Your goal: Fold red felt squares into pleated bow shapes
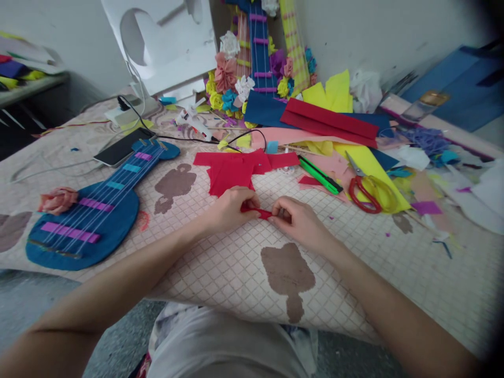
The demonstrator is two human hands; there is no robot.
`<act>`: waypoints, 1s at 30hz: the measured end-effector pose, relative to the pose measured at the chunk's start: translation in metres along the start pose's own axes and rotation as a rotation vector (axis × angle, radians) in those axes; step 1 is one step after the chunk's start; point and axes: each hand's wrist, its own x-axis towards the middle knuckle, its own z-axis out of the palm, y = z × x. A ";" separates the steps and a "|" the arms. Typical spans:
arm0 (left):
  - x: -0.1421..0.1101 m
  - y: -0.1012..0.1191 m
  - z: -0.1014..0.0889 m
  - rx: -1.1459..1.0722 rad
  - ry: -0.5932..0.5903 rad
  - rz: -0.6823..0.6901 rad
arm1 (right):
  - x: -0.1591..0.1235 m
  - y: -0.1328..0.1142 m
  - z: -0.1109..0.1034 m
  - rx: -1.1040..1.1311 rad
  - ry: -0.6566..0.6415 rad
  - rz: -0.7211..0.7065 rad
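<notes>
Beige quilted counter [220, 268] nearest, brown patch [289, 270] on its cover. Just past that: small red piece [260, 213], strung between left hand [232, 207] and right hand [295, 216]. Left fingers clamped on its left end, curled over part of it; right thumb and fingers pinched together on the right end. Key relation: piece sits directly between the two sets of fingertips, long axis side to side, right end slightly nearer the body. Neither hand is nearer, both are on it; only a short span shows between them. Can't tell if its underside touches the cover.

Off left: blue guitar [84, 231] lying flat, neck angled away and rightward, pink flower [58, 200] at its left edge. Just ahead of the left hand: red sheets [232, 173], overlapping. Ahead and right of the right hand: green cutter [319, 174], then red-handled scissors [359, 177] near it. Farther: glue gun [195, 125], folded red strip [328, 121] across blue sheets. Farthest: upright guitar [258, 52] among paper flowers [226, 73].
</notes>
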 end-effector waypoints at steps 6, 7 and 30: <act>0.002 -0.006 0.006 0.088 0.033 0.020 | 0.002 0.003 0.004 -0.040 0.010 0.050; 0.002 -0.007 0.007 0.099 0.040 0.022 | 0.002 0.003 0.004 -0.044 0.018 0.062; 0.000 0.005 0.002 -0.191 0.007 -0.012 | 0.001 -0.009 -0.004 0.148 0.116 0.055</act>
